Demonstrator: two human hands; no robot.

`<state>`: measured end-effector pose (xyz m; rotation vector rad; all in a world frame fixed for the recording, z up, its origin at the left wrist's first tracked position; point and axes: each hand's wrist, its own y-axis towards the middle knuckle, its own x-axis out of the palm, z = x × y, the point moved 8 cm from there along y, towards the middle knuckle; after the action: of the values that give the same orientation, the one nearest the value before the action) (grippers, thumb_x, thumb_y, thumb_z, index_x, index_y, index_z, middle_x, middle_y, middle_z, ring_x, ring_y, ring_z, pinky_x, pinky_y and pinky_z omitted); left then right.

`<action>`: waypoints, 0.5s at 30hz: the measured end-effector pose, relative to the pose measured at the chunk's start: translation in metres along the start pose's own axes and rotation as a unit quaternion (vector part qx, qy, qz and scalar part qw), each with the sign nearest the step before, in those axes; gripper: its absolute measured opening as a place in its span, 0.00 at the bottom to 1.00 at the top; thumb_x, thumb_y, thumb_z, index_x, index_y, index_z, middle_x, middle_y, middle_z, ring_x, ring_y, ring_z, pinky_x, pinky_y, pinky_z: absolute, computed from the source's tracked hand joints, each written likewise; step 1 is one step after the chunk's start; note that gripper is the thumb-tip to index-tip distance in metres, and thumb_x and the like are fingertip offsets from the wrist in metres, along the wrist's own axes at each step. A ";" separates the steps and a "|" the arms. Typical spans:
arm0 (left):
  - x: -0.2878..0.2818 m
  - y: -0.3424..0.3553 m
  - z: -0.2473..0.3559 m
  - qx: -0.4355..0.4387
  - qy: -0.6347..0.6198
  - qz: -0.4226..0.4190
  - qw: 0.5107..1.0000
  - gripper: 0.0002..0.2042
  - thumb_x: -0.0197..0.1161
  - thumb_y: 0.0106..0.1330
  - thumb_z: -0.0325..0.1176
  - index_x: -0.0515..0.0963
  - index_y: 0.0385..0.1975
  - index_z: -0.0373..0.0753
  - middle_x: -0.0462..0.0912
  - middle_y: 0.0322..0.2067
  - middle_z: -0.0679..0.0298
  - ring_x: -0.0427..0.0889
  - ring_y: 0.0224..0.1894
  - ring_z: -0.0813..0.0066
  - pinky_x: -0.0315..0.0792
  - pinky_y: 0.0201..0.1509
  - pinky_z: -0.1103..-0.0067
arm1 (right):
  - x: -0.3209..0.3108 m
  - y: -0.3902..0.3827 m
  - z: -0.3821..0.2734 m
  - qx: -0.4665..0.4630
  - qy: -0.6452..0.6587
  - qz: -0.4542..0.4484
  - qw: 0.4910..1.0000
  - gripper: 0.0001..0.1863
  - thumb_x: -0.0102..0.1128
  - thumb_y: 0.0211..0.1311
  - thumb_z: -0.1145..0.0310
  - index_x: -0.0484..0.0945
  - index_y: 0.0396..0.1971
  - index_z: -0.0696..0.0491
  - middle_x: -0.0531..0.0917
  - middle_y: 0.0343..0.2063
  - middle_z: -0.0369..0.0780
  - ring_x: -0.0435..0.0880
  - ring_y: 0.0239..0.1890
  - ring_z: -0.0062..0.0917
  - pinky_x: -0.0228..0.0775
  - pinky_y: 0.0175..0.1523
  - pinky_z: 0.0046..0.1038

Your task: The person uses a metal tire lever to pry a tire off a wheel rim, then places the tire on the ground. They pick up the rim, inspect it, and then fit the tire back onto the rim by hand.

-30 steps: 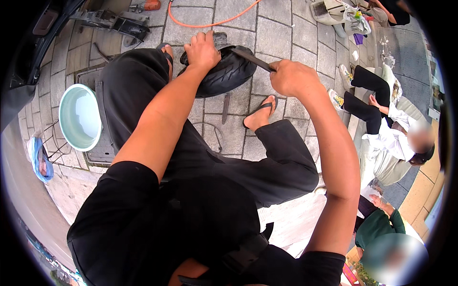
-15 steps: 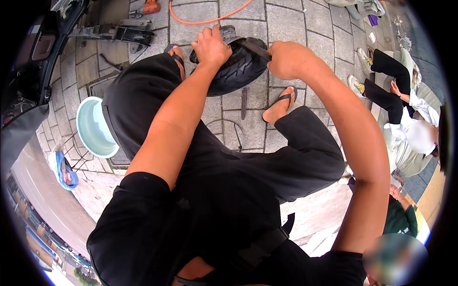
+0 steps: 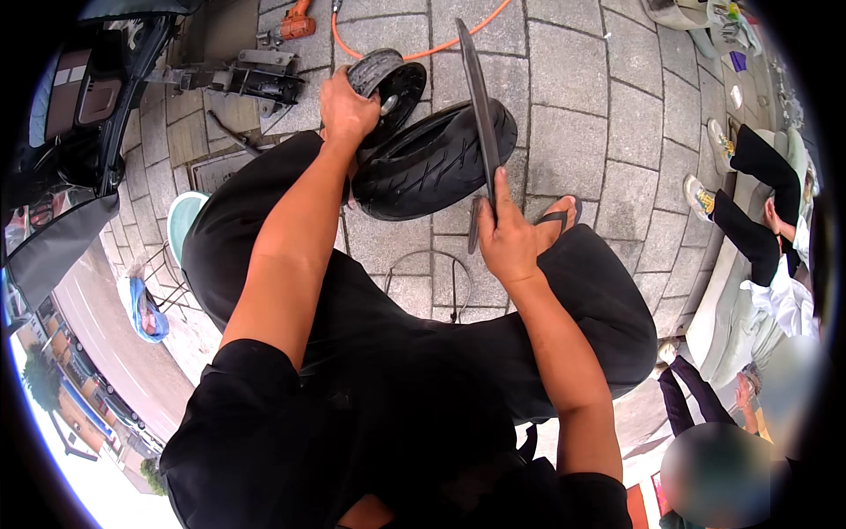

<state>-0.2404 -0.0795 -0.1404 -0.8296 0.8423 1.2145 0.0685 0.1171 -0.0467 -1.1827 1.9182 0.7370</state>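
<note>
Paving of grey stone (image 3: 568,141), outdoors, jointed with dark seams, fills the centre of my head view. Items as I log them from my remote station:

Tyre (image 3: 414,176), one: black, grooved tread, on the paving ahead of the wearer's parted knees.

Wheel rim (image 3: 404,99), one: grey outer band, black face, tilted, just beside the tyre on its far left; contact between the two I cannot tell.

Left hand (image 3: 348,110): fingers curled over the near left edge of the rim, gripping it; the thumb side is partly hidden from me.

Right hand (image 3: 507,242): closed round the lower end of a long flat metal bar (image 3: 478,97), index finger laid along it. Bar upright to my eye, crossing before the tyre's right part; whether it touches the tyre I cannot tell.

Second dark strip (image 3: 474,227), beside the right hand; held or lying on the stone, I cannot tell.

Surroundings: orange hose (image 3: 449,46) and orange power tool (image 3: 297,24), far side; black metal assembly (image 3: 238,81), left of the rim; pale green basin (image 3: 182,220), half hidden by the left leg; blue bag (image 3: 148,310), farther left; seated person (image 3: 758,167) in black trousers, right.
</note>
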 end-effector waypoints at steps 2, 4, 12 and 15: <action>-0.004 -0.018 0.022 0.019 0.021 0.039 0.999 0.35 0.77 0.60 0.41 0.73 0.66 0.33 0.79 0.56 0.41 0.76 0.63 0.39 0.71 0.69 0.56 | -0.010 0.021 0.001 0.051 0.048 0.029 0.997 0.34 0.67 0.73 0.61 0.70 0.76 0.50 0.89 0.29 0.52 0.89 0.25 0.47 0.81 0.30 0.44; -0.001 -0.021 0.021 -0.029 0.023 0.056 0.998 0.36 0.76 0.60 0.42 0.72 0.68 0.35 0.78 0.58 0.41 0.75 0.65 0.37 0.71 0.70 0.55 | -0.008 0.035 0.016 0.124 0.069 -0.031 0.989 0.34 0.63 0.75 0.59 0.67 0.77 0.52 0.89 0.31 0.56 0.89 0.28 0.54 0.81 0.33 0.49; -0.054 0.000 0.032 -0.087 -0.020 0.082 0.993 0.40 0.76 0.61 0.44 0.68 0.73 0.40 0.74 0.64 0.48 0.70 0.71 0.45 0.67 0.73 0.53 | -0.015 0.041 0.042 0.281 0.159 -0.083 0.943 0.40 0.57 0.70 0.57 0.59 0.80 0.48 0.87 0.42 0.65 0.87 0.49 0.62 0.78 0.58 0.53; -0.108 0.027 0.044 0.003 -0.118 0.123 0.985 0.40 0.78 0.59 0.41 0.69 0.71 0.33 0.74 0.63 0.40 0.74 0.67 0.41 0.68 0.74 0.58 | 0.003 0.032 0.067 0.285 0.200 0.028 0.937 0.34 0.58 0.66 0.59 0.72 0.68 0.63 0.87 0.46 0.65 0.86 0.55 0.59 0.77 0.60 0.48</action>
<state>-0.2782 -0.0838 -0.0266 -0.5735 0.7684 1.4946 0.0588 0.1810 -0.0831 -0.9494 2.2881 -0.0679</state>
